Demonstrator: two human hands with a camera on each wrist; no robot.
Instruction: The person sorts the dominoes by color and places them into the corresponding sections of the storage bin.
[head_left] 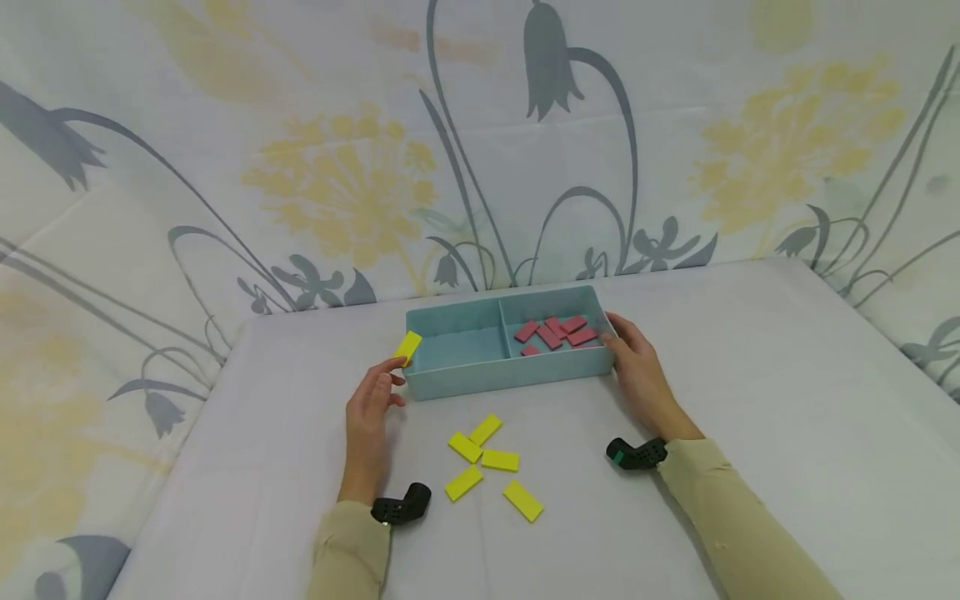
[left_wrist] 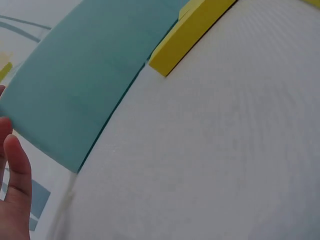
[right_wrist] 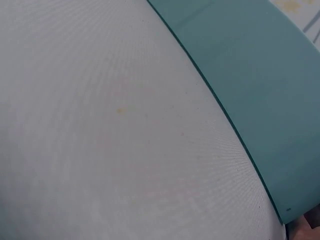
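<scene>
A pale teal box (head_left: 510, 379) with two compartments lies between both hands. At its left end, my left hand (head_left: 367, 417) holds a yellow tile (head_left: 407, 348) by the fingertips, over the left rim; the exact grip is partly hidden. Some of its fingers (left_wrist: 17, 165) show beside the box's end wall in the left wrist view. My right hand (head_left: 637, 375) grips the right end wall, thumb at the rim. Several red tiles (head_left: 549, 336) lie scattered in the right compartment. The left compartment (head_left: 465, 346) shows its bare floor.
In front of the box, several yellow tiles (head_left: 500, 460) lie loosely on the white cloth (head_left: 570, 550). One yellow tile (left_wrist: 185, 40) is close to the box's front wall in the left wrist view. A flower-patterned cloth (head_left: 480, 150) rises behind.
</scene>
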